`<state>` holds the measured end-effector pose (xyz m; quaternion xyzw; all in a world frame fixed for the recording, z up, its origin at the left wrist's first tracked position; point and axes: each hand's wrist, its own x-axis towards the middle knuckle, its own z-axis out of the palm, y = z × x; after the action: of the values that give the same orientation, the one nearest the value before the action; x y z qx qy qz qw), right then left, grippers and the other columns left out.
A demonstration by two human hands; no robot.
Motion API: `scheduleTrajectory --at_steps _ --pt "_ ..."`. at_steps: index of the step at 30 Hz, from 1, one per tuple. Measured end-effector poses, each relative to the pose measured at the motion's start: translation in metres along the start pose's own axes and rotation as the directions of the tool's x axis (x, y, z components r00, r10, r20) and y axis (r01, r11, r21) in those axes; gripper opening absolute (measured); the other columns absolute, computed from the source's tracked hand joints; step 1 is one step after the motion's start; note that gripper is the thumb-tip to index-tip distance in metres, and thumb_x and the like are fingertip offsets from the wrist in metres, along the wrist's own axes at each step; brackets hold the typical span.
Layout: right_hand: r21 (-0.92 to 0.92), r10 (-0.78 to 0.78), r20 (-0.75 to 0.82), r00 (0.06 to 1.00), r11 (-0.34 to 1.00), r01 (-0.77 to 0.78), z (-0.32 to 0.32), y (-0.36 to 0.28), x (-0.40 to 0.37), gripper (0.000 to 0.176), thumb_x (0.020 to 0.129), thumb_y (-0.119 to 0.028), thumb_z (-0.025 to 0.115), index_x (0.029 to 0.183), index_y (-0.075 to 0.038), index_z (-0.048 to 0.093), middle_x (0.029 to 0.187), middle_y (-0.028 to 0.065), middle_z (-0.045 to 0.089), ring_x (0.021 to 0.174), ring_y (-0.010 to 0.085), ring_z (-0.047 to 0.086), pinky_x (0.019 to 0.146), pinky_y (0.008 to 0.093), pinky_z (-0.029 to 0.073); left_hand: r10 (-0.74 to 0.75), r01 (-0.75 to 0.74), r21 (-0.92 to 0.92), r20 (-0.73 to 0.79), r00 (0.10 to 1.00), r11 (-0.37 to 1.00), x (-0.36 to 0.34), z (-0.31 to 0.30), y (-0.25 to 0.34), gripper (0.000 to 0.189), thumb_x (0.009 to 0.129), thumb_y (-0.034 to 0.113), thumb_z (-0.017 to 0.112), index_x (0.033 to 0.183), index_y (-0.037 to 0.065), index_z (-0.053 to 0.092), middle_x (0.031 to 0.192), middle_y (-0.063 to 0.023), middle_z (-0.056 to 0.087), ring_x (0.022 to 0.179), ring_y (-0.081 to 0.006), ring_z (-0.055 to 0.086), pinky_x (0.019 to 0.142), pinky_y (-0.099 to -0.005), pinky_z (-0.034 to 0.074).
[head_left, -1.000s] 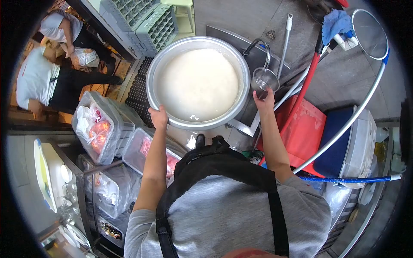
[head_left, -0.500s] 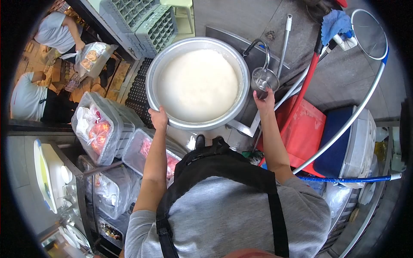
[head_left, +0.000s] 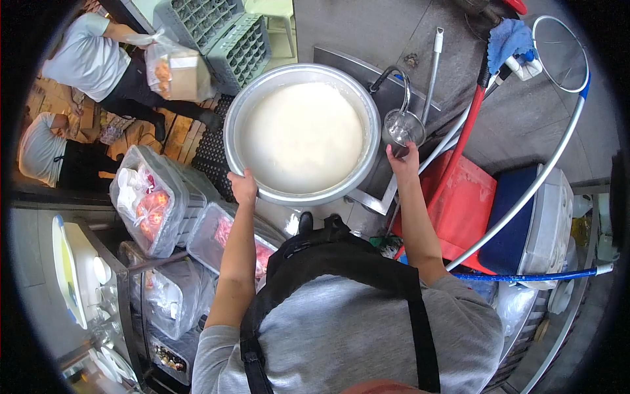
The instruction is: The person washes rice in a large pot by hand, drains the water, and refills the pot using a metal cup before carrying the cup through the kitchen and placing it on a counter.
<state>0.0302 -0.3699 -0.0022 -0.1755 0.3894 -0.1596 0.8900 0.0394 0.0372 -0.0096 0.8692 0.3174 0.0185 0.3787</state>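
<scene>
A large round metal basin (head_left: pixel 231 154), holding a white, cloudy liquid or grain, sits in front of me. My left hand (head_left: pixel 243 186) grips the basin's near-left rim, fingers closed on it. To the right of the basin, my right hand (head_left: pixel 403 157) holds a metal pot (head_left: pixel 412 136) by its near side. The curved faucet (head_left: pixel 404 80) hangs over this pot, and water seems to be in it. Both stand over the steel sink (head_left: pixel 357 60).
Green dish racks (head_left: pixel 239 49) stand behind at the left. Plastic tubs with bagged food (head_left: pixel 149 207) are at my left. Two people (head_left: pixel 98 59) are at the far left, one carrying a bag (head_left: pixel 177 72). Red and blue bins (head_left: pixel 462 197) and long poles (head_left: pixel 558 151) lie right.
The upper co-worker has come nearer with the bag, which has moved right. The basin sits slightly lower in view. My hands keep their holds on basin and pot.
</scene>
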Motion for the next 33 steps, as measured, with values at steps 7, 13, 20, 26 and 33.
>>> scheduleTrajectory --at_steps 7,13,20,26,33 --pt "0.040 -0.012 -0.050 0.999 0.999 0.014 0.004 0.001 -0.004 0.021 0.070 -0.010 0.057 0.088 -0.009 0.048 0.092 0.0053 0.047 0.087 0.0194 0.046 0.080 0.0420 0.040 -0.015 0.015 0.023 0.006 1.000 1.000 0.002 0.002 -0.001 0.051 0.074 0.035 0.047 0.105 -0.003 0.032 0.097 -0.0306 0.051 0.092 -0.0413 0.051 0.081 -0.0443 0.039" --pt "0.046 0.007 -0.009 1.000 0.999 -0.007 0.000 0.000 -0.004 0.026 0.069 -0.011 0.059 0.091 -0.009 0.047 0.099 0.0075 0.044 0.091 0.0192 0.043 0.082 0.0416 0.039 -0.006 0.005 0.022 0.005 1.000 1.000 0.002 0.002 -0.002 0.050 0.075 0.035 0.047 0.105 -0.003 0.032 0.096 -0.0302 0.052 0.092 -0.0412 0.051 0.081 -0.0443 0.039" --pt "0.057 0.011 0.047 0.999 0.998 -0.013 -0.003 0.000 -0.003 0.030 0.067 -0.011 0.061 0.092 -0.008 0.046 0.100 0.0096 0.041 0.090 0.0205 0.043 0.083 0.0416 0.040 0.003 -0.003 0.021 0.002 1.000 1.000 0.005 0.005 -0.006 0.049 0.075 0.036 0.049 0.102 -0.002 0.034 0.094 -0.0297 0.052 0.091 -0.0414 0.051 0.080 -0.0446 0.039" --pt "0.076 0.035 -0.032 0.999 0.997 -0.033 -0.002 -0.001 0.002 0.027 0.070 -0.010 0.056 0.095 -0.007 0.048 0.100 0.0085 0.046 0.090 0.0229 0.046 0.076 0.0442 0.042 -0.011 0.011 0.018 -0.004 1.000 1.000 -0.003 -0.002 0.004 0.050 0.075 0.036 0.050 0.102 -0.002 0.034 0.093 -0.0293 0.053 0.091 -0.0412 0.051 0.080 -0.0445 0.039" --pt "0.087 0.040 -0.049 0.998 0.996 -0.035 0.001 -0.001 -0.004 0.024 0.072 -0.010 0.053 0.095 -0.008 0.050 0.097 0.0064 0.051 0.090 0.0230 0.048 0.073 0.0451 0.042 -0.001 0.001 0.017 0.003 1.000 1.000 0.003 0.002 -0.003 0.052 0.075 0.037 0.050 0.104 -0.002 0.033 0.096 -0.0300 0.052 0.092 -0.0409 0.051 0.081 -0.0440 0.038"
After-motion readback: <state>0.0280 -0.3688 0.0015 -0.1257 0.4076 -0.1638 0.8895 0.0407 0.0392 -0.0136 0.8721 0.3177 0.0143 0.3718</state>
